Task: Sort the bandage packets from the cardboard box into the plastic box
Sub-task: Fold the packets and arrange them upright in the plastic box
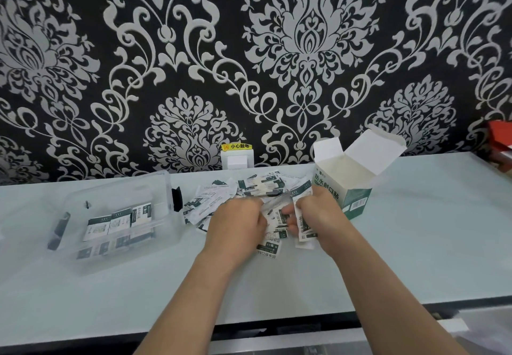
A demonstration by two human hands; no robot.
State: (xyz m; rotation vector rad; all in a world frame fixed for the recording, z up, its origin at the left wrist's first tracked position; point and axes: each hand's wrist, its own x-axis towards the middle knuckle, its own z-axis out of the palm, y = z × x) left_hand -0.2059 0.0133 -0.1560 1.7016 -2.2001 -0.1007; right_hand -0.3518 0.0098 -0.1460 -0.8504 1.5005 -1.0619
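Observation:
A heap of white and dark green bandage packets lies on the pale table, between the clear plastic box at the left and the opened white and green cardboard box at the right. Several packets lie flat inside the plastic box. My left hand rests on the near part of the heap with its fingers curled around packets. My right hand sits just right of it, gripping a few packets upright, one hanging below the fist. The cardboard box stands touching my right hand's far side.
A black and silver patterned wall rises behind the table, with a white socket under a yellow label. A red object sits at the far right edge. The table's front edge runs under my forearms.

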